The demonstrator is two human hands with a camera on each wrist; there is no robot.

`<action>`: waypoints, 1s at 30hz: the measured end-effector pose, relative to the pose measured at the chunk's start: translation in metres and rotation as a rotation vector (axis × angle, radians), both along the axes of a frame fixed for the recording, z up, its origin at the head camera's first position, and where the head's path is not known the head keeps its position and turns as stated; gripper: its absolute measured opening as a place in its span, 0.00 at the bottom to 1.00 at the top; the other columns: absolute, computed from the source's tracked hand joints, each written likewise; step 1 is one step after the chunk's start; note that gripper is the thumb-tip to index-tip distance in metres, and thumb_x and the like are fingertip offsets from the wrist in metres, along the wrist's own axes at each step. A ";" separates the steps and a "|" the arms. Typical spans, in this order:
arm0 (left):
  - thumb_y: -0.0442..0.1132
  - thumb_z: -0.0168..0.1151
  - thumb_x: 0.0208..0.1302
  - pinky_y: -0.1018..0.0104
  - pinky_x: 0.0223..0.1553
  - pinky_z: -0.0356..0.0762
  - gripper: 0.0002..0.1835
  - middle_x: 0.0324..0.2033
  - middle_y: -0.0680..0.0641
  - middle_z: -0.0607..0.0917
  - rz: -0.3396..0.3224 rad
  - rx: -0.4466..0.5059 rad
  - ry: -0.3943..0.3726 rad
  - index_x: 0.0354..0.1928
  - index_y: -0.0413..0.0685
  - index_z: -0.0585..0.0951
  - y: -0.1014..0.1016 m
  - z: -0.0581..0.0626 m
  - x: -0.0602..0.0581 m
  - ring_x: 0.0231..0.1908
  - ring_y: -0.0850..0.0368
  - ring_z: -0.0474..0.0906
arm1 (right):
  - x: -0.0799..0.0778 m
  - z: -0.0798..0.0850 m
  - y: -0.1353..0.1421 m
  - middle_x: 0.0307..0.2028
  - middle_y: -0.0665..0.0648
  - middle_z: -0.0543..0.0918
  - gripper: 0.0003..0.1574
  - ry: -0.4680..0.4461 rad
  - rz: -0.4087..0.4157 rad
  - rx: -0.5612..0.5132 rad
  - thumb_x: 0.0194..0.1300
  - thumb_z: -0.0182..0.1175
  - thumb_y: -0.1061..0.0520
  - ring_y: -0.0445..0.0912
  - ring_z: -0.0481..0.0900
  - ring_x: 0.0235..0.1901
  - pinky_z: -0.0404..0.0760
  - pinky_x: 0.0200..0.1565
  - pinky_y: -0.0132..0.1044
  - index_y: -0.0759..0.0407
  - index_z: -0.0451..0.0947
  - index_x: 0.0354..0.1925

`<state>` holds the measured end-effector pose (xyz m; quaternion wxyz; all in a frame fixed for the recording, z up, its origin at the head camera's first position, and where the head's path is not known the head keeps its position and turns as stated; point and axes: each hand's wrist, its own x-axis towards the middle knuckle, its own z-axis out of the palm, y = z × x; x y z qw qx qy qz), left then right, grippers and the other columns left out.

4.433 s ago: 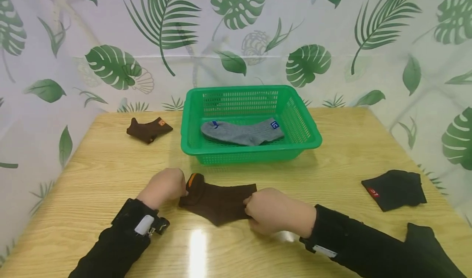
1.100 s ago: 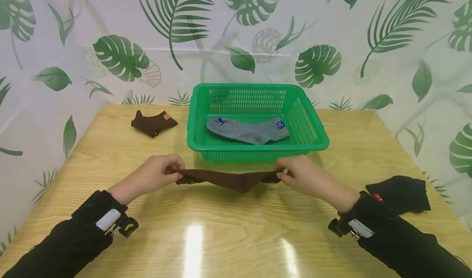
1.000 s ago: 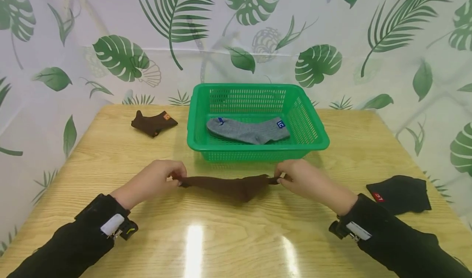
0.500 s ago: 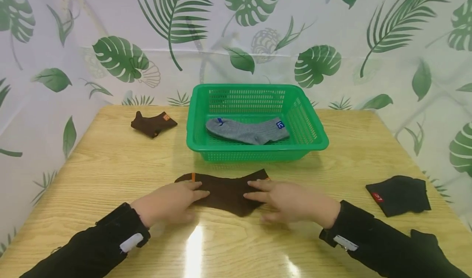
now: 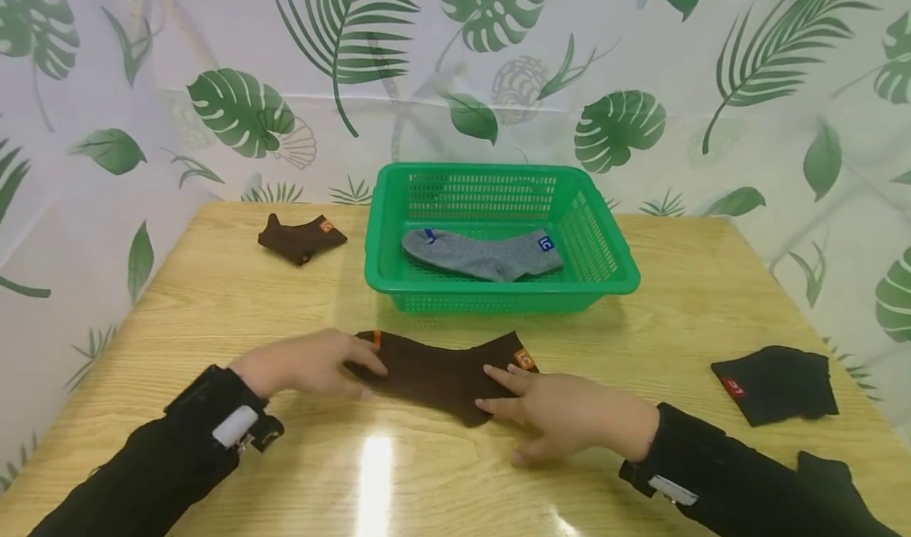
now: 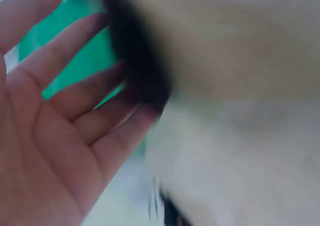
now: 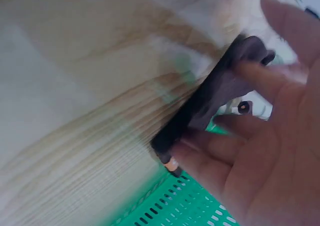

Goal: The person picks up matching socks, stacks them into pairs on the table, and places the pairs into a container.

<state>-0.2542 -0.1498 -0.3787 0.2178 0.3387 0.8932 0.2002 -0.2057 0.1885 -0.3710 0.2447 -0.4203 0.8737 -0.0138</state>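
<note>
A dark brown sock (image 5: 434, 371) lies flat on the table in front of the basket, toe to the left and cuff to the right, with an orange label at the cuff and an orange stripe at the toe. My left hand (image 5: 313, 363) is at the toe end, fingers loosely extended against the cloth; the left wrist view is blurred. On the cuff half rest the spread fingers of my right hand (image 5: 569, 414). The right wrist view also has the brown sock (image 7: 200, 101) under the fingers of that hand.
Behind the sock stands a green basket (image 5: 498, 287) with a grey sock (image 5: 484, 255) inside. A second brown sock (image 5: 302, 239) lies at the back left. One black sock (image 5: 779, 384) is at the right; another dark piece (image 5: 829, 478) lies partly behind the right sleeve.
Both hands stretched the brown sock above the table, then laid it down and let go of its ends. Since half a second ago, my left hand has shifted left toward the toe.
</note>
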 end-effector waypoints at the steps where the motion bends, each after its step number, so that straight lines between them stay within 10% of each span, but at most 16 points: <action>1: 0.47 0.60 0.61 0.41 0.60 0.66 0.24 0.62 0.36 0.73 0.050 0.024 0.030 0.58 0.46 0.77 -0.006 0.002 -0.010 0.62 0.37 0.66 | 0.001 0.001 0.001 0.73 0.66 0.49 0.43 0.006 -0.006 -0.008 0.61 0.58 0.40 0.56 0.72 0.58 0.78 0.53 0.48 0.49 0.58 0.70; 7: 0.40 0.49 0.68 0.38 0.62 0.62 0.22 0.62 0.28 0.69 0.430 -0.018 0.235 0.58 0.31 0.73 -0.045 -0.006 -0.067 0.61 0.30 0.63 | 0.008 0.009 0.003 0.73 0.66 0.49 0.41 0.021 -0.017 -0.054 0.62 0.58 0.43 0.48 0.81 0.43 0.81 0.41 0.41 0.51 0.60 0.69; 15: 0.38 0.45 0.64 0.29 0.61 0.55 0.28 0.69 0.23 0.46 0.537 -0.187 0.208 0.63 0.28 0.64 -0.056 -0.032 -0.093 0.65 0.21 0.44 | 0.013 0.012 0.002 0.72 0.67 0.54 0.39 -0.005 -0.011 -0.059 0.60 0.61 0.43 0.44 0.82 0.40 0.81 0.43 0.40 0.53 0.64 0.67; 24: 0.39 0.46 0.66 0.36 0.60 0.65 0.29 0.66 0.26 0.60 0.540 -0.184 0.291 0.62 0.23 0.63 -0.050 -0.033 -0.087 0.63 0.28 0.59 | 0.012 0.008 0.003 0.69 0.67 0.62 0.39 0.019 -0.023 -0.055 0.60 0.60 0.43 0.53 0.78 0.53 0.80 0.49 0.46 0.54 0.65 0.66; 30: 0.40 0.48 0.68 0.38 0.59 0.66 0.24 0.59 0.26 0.71 0.599 0.037 0.444 0.57 0.27 0.71 -0.036 0.008 -0.051 0.58 0.30 0.66 | 0.011 0.013 0.006 0.67 0.67 0.66 0.38 0.083 -0.012 -0.090 0.61 0.59 0.44 0.55 0.77 0.54 0.81 0.47 0.46 0.58 0.66 0.65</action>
